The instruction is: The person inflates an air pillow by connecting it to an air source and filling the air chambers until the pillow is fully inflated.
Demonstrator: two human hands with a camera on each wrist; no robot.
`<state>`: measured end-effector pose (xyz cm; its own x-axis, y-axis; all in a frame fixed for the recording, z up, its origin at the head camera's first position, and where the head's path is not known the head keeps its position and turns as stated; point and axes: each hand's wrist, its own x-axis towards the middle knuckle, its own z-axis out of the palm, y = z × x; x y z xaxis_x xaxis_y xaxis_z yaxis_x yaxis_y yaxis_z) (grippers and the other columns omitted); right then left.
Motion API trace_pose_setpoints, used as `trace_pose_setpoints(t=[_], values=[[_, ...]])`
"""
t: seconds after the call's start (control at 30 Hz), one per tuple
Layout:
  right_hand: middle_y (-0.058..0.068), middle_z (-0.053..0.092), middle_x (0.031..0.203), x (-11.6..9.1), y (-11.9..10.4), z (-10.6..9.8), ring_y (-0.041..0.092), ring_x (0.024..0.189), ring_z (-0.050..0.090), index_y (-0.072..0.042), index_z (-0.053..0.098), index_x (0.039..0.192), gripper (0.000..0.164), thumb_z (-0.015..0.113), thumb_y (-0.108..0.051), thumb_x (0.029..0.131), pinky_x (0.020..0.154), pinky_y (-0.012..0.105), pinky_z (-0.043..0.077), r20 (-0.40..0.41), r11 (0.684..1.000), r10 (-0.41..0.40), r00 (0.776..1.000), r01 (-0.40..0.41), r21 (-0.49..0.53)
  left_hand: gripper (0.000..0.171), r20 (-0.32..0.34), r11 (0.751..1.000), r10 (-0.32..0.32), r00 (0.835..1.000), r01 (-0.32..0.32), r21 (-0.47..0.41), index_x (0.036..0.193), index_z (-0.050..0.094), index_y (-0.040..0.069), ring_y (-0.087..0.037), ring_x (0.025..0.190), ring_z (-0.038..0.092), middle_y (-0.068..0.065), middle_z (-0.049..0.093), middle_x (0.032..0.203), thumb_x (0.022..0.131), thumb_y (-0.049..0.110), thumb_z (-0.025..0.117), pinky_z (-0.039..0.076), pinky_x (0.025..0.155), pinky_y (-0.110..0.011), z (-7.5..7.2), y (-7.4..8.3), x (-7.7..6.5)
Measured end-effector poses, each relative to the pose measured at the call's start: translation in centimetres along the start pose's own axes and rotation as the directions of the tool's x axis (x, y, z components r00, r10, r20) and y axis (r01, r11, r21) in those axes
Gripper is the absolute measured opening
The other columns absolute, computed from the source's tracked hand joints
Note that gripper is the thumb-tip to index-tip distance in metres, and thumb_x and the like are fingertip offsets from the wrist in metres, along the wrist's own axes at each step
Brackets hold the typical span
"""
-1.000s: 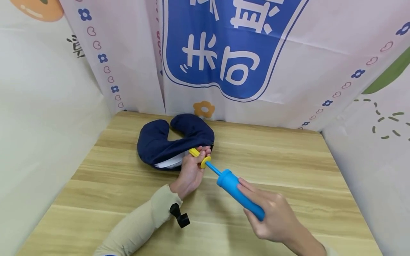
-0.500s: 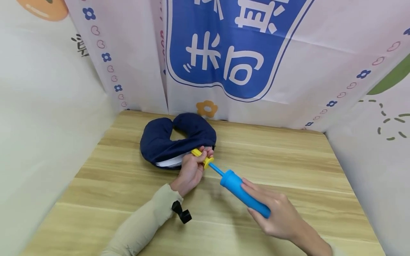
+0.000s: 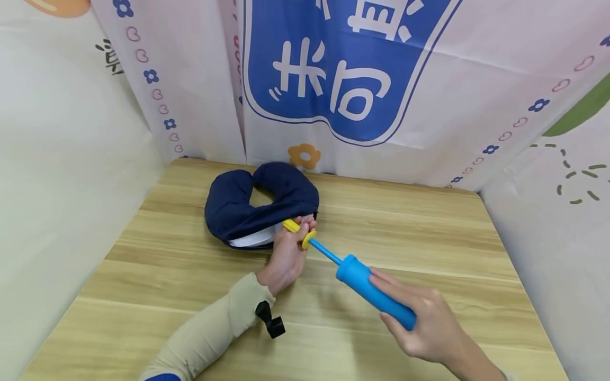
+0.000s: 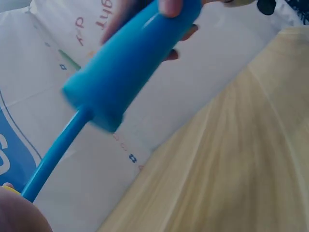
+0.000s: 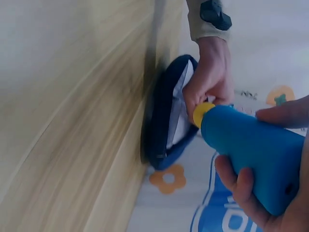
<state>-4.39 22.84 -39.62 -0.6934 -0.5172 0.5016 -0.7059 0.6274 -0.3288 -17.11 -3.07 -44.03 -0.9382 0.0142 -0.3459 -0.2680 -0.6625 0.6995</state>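
A navy U-shaped neck pillow (image 3: 229, 206) lies near the back of the table, its cover open along the front so a pale inner part (image 3: 252, 239) shows. My left hand (image 3: 288, 256) is at that opening and grips the yellow nozzle end (image 3: 308, 239) of a hand pump. Where the nozzle tip meets the pillow is hidden by fingers and cloth. My right hand (image 3: 429, 323) holds the pump's blue barrel (image 3: 374, 291). Between the two hands a thin blue rod (image 3: 326, 251) shows; it also crosses the left wrist view, below the barrel (image 4: 130, 63).
The wood-grain table (image 3: 405, 227) is enclosed by a pale left wall (image 3: 71, 159), a printed cloth at the back (image 3: 429, 121) and a right wall (image 3: 548, 238). A black wrist mount (image 3: 270, 320) sits on the left sleeve.
My right hand has drawn the blue barrel back toward the lower right, so more of the rod shows. The left hand keeps its grip at the pillow.
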Motion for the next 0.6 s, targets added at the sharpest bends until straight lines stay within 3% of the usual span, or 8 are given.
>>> trace_pose_setpoints(t=[0.1, 0.27, 0.4, 0.5, 0.6], values=[[0.012, 0.074, 0.134, 2.0, -0.1, 2.2, 0.027, 0.099, 0.08, -0.006, 0.072, 0.135, 0.068, 0.085, -0.007, 0.068, 0.077, 0.035, 0.067, -0.033, 0.999, -0.049, 0.998, 0.049, -0.018, 0.019, 0.006, 1.0, 0.004, 1.0, -0.004, 0.008, 0.129, 0.042, 0.005, -0.007, 0.101, 0.068, -0.001, 0.066, 0.115, 0.111, 0.001, 0.046, 0.056, 0.094, -0.018, -0.2, -0.4, -0.2], [0.016, 0.072, 0.136, 4.2, 0.2, 4.5, 0.024, 0.098, 0.08, -0.001, 0.071, 0.134, 0.064, 0.083, -0.008, 0.072, 0.073, 0.037, 0.067, -0.014, 0.997, -0.073, 0.997, 0.073, -0.012, 0.014, 0.006, 1.0, -0.008, 1.0, 0.008, 0.02, 0.124, 0.046, 0.007, -0.006, 0.098, 0.069, 0.002, 0.069, 0.109, 0.111, 0.004, 0.048, 0.057, 0.09, -0.018, -0.2, -1.3, -0.4], [0.013, 0.07, 0.14, 3.5, 1.1, 3.7, 0.023, 0.106, 0.078, -0.004, 0.069, 0.138, 0.065, 0.084, -0.009, 0.076, 0.079, 0.039, 0.067, 0.036, 0.999, -0.035, 0.999, 0.034, 0.021, 0.014, 0.035, 0.999, -0.039, 0.999, 0.038, 0.016, 0.12, 0.047, 0.007, -0.007, 0.095, 0.073, 0.0, 0.072, 0.107, 0.109, 0.0, 0.05, 0.059, 0.091, -0.02, 0.3, -1.8, -0.4], [0.011, 0.068, 0.144, 2.1, 1.6, 2.6, 0.025, 0.112, 0.077, -0.007, 0.066, 0.142, 0.068, 0.086, -0.009, 0.077, 0.083, 0.038, 0.066, 0.066, 1.0, -0.021, 0.998, 0.02, 0.021, 0.016, 0.038, 1.0, -0.016, 0.999, 0.017, -0.008, 0.12, 0.049, 0.004, -0.01, 0.094, 0.074, -0.006, 0.071, 0.109, 0.107, -0.005, 0.051, 0.06, 0.091, -0.022, 0.3, -1.3, -0.1], [0.008, 0.066, 0.147, 0.7, 1.6, 1.4, 0.027, 0.117, 0.075, -0.011, 0.064, 0.146, 0.072, 0.087, -0.008, 0.077, 0.093, 0.029, 0.063, 0.077, 1.0, -0.008, 0.997, 0.007, 0.018, 0.019, 0.032, 1.0, 0.009, 0.999, -0.008, -0.023, 0.123, 0.05, 0.001, -0.012, 0.094, 0.074, -0.01, 0.07, 0.112, 0.106, -0.007, 0.05, 0.061, 0.09, -0.024, 0.1, -0.4, 0.4]])
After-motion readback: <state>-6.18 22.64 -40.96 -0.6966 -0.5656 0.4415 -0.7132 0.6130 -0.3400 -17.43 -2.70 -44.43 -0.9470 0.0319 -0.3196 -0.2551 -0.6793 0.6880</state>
